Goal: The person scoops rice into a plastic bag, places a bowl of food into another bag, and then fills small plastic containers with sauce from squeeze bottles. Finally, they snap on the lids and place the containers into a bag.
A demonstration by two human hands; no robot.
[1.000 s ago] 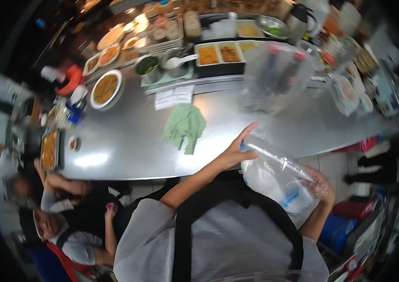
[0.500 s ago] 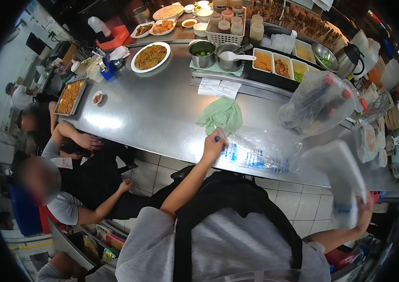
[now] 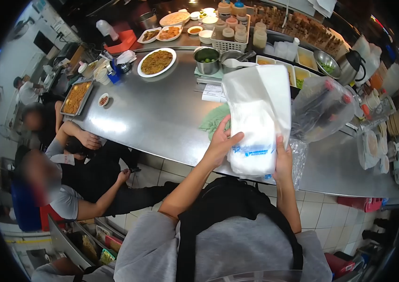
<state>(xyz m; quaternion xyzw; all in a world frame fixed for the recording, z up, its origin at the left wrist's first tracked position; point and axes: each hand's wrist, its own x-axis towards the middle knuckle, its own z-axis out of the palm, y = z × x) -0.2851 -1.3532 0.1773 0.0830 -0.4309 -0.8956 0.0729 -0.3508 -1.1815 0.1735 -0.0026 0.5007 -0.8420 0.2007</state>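
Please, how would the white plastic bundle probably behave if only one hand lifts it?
The white plastic bundle would probably bend and flop, since it looks like thin, folded layers. It is likely light for its size, as it seems mostly film. Its smooth-looking sheets might slide apart if the left hand or right hand gripped alone.

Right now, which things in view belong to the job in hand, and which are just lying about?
In the job:
white plastic bundle, held by left hand and right hand
probably the clear plastic beside the right hand

Apparently just lying about:
green cloth
paper slip
oval plate of food
tray of food
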